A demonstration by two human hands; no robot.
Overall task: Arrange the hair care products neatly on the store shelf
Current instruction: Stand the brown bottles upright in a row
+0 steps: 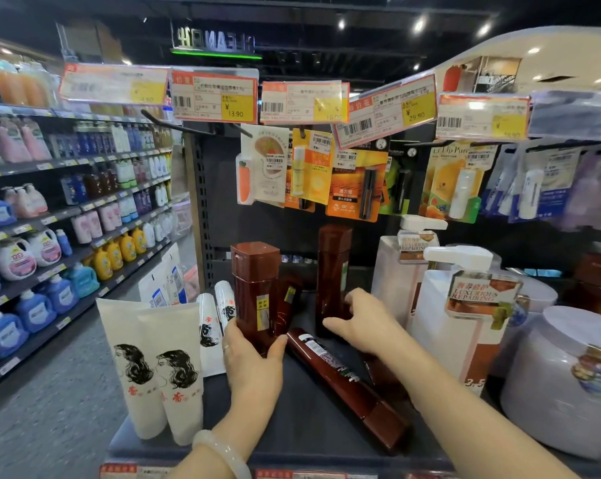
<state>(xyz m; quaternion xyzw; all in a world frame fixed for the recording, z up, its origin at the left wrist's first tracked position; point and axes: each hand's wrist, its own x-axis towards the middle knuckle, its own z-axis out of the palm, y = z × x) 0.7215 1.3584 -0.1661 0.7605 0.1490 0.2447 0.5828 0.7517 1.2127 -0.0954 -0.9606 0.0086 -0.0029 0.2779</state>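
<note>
Left hand (pixel 254 344) grips an upright brown bottle (pixel 256 292); right hand (pixel 358 323) curls round another (pixel 332 278). One bottle (pixel 344 378) lies flat mid-frame, unsorted.

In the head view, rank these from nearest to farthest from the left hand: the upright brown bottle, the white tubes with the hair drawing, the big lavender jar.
1. Upright brown bottle, gripped by the left hand.
2. White tubes, just left.
3. Lavender jar, far right.

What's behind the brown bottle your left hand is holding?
Right behind the upright brown bottle gripped by the left hand, a second brown bottle leans tilted. Its lower part is hidden by the front bottle, so what it rests on cannot be seen.
</note>
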